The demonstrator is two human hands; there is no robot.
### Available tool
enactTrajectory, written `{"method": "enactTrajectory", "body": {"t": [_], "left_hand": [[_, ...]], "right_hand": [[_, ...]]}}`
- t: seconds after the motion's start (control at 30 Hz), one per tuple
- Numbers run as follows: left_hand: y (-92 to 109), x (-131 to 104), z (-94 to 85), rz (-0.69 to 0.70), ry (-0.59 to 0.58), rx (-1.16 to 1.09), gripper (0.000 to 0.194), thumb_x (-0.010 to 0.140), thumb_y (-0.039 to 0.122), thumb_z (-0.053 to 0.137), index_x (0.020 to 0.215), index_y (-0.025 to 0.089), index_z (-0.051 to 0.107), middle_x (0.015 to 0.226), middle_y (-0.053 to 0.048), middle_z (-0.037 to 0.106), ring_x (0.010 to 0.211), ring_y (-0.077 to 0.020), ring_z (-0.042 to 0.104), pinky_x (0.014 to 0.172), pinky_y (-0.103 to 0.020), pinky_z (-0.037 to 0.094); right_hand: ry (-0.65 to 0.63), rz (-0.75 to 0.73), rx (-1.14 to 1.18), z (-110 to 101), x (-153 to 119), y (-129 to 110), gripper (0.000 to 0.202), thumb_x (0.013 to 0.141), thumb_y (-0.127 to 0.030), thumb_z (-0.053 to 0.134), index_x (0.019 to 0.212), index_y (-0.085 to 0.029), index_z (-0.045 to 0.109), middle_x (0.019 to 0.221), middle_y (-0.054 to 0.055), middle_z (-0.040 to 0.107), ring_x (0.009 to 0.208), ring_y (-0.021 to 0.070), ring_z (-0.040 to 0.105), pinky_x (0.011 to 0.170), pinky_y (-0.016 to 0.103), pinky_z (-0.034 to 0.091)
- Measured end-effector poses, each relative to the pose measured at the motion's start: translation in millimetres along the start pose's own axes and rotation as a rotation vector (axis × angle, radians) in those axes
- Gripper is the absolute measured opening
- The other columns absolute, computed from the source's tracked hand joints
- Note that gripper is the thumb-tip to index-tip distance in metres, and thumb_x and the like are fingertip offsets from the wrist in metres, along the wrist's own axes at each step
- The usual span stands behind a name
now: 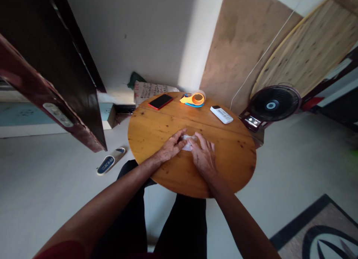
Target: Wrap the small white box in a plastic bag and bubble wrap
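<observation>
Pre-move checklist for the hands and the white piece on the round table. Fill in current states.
1. Left hand at the white piece: ok, fingers touching it.
2. Right hand at it too: ok, touching from the other side.
3. White piece in full view: not ok, fingers cover parts of it.
4. Grip firm: cannot tell.
5. Tape dispenser on the table: ok, beyond the hands, untouched.
6. Phone apart from both hands: ok.
</observation>
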State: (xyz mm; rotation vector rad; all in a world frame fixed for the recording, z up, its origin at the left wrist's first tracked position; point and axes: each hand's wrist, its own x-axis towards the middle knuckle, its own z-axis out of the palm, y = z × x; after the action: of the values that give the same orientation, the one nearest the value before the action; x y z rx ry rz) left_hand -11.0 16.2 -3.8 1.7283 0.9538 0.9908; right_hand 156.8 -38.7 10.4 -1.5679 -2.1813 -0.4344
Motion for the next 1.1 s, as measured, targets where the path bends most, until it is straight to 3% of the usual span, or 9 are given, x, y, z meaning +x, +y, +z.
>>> {"method": "enactTrajectory", "body": {"t": [0.23, 0.43, 0.73, 0.9, 1.1], "left_hand": [[1.2, -1.6, 0.3, 0.039, 0.014, 0.065, 0.054, 0.090, 0.037, 0.049, 0.139, 0.014, 0.044, 0.136, -0.014, 0.053, 0.124, -0.0252, 0.051, 0.110, -0.043, 0.037], [-6.5, -0.5, 0.8, 0.032, 0.057, 0.047, 0.055, 0.089, 0.042, 0.052, 0.138, 0.017, 0.047, 0.140, -0.012, 0.051, 0.128, -0.0260, 0.047, 0.111, -0.044, 0.036], [-8.5, -4.7, -9.7, -0.049, 0.180, -0.132, 0.054, 0.086, 0.040, 0.056, 0.134, 0.017, 0.050, 0.138, -0.012, 0.053, 0.125, -0.0269, 0.051, 0.106, -0.044, 0.042], [4.0, -15.1, -5.1, 0.162, 0.181, 0.126, 0.035, 0.084, 0.029, 0.057, 0.117, 0.017, 0.061, 0.123, -0.011, 0.061, 0.116, -0.0248, 0.055, 0.104, -0.044, 0.043], [10.7, -15.9, 10.6, 0.264, 0.220, 0.434, 0.028, 0.085, 0.022, 0.058, 0.112, 0.017, 0.064, 0.121, -0.012, 0.061, 0.116, -0.0253, 0.055, 0.107, -0.046, 0.038]], "right_hand": [[0.038, 0.005, 0.180, -3.2, -1.7, 2.6, 0.031, 0.096, -0.025, 0.039, 0.116, -0.023, 0.063, 0.140, 0.011, 0.049, 0.124, 0.0239, 0.048, 0.101, 0.041, 0.035], [0.183, 0.182, 0.347, -1.5, -2.5, 6.8, 0.032, 0.096, -0.029, 0.038, 0.119, -0.019, 0.058, 0.139, 0.013, 0.049, 0.127, 0.0241, 0.047, 0.104, 0.043, 0.034], [0.315, 0.293, 0.508, 16.6, -2.5, 21.3, 0.033, 0.096, -0.033, 0.035, 0.111, -0.016, 0.060, 0.130, 0.015, 0.054, 0.125, 0.0223, 0.048, 0.107, 0.043, 0.037], [0.313, 0.335, 0.610, 24.3, -2.4, 27.1, 0.033, 0.092, -0.038, 0.041, 0.105, -0.016, 0.063, 0.123, 0.016, 0.059, 0.119, 0.0248, 0.053, 0.104, 0.046, 0.039], [0.123, 0.543, 0.891, 20.4, 14.9, 41.0, 0.032, 0.079, -0.043, 0.057, 0.097, -0.018, 0.066, 0.098, 0.010, 0.071, 0.092, 0.0248, 0.066, 0.084, 0.042, 0.052]]}}
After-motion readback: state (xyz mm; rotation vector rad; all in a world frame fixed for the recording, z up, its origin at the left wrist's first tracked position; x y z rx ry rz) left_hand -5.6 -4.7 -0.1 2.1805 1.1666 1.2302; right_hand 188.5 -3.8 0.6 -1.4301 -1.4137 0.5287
